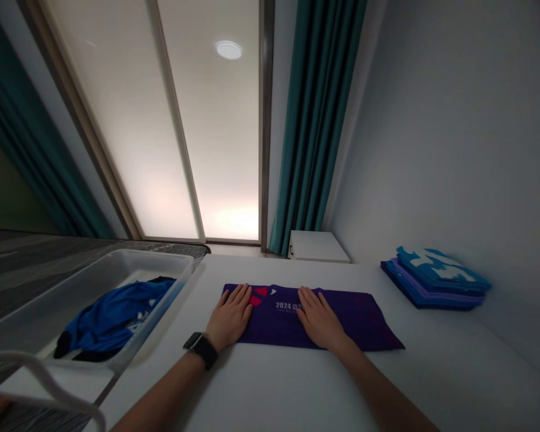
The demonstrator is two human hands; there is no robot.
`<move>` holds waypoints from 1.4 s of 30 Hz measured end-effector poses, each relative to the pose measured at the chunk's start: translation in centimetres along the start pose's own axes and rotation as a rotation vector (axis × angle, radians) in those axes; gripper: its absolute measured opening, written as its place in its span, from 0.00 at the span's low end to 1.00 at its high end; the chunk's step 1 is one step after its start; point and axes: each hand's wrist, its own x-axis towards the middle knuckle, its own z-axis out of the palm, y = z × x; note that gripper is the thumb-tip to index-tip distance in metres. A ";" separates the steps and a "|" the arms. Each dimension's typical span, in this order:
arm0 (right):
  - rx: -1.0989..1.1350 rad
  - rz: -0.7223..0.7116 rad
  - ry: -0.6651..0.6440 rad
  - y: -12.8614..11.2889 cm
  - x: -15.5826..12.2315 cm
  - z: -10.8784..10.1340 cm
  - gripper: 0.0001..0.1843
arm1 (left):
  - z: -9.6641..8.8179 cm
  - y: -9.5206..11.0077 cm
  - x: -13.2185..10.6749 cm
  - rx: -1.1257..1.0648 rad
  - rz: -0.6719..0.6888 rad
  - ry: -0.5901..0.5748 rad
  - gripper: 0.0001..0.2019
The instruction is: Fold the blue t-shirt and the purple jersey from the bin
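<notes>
A dark purple shirt (364,321), folded into a long band, lies across the white table (454,372). White "2024" lettering and red marks show on it between my hands. My left hand (229,316) rests flat on the band's left end, fingers stretched out, with a black watch on the wrist. My right hand (318,319) lies flat near the band's middle, fingers spread. Neither hand holds anything.
A clear plastic bin (72,282) at the left holds crumpled blue and dark clothes (117,318). A stack of folded blue and purple shirts (436,279) sits at the table's far right by the wall. A small white cabinet (317,246) stands behind the table. A white hanger (49,384) lies at bottom left.
</notes>
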 end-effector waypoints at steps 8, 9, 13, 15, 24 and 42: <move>-0.003 0.001 -0.009 0.2 0.1 0.3 0.33 | -0.7 -3.0 -2.5 0.071 -0.082 0.006 0.24; -0.003 0.001 -0.012 0.2 0.1 0.3 0.33 | -0.7 -3.2 -2.5 0.077 -0.090 -0.001 0.24; -0.008 0.005 -0.029 0.2 0.2 0.2 0.33 | -1.2 -2.9 -2.0 0.098 -0.119 0.005 0.24; -0.007 0.010 -0.036 0.1 0.2 0.2 0.34 | -1.8 -1.8 -1.1 0.113 -0.118 0.060 0.24; -0.010 0.003 -0.026 0.1 0.1 0.1 0.33 | -0.8 9.4 3.6 -0.059 0.161 -0.022 0.25; 0.010 0.023 -0.037 0.5 0.4 1.0 0.35 | -2.4 -3.8 -3.3 0.086 -0.144 -0.088 0.26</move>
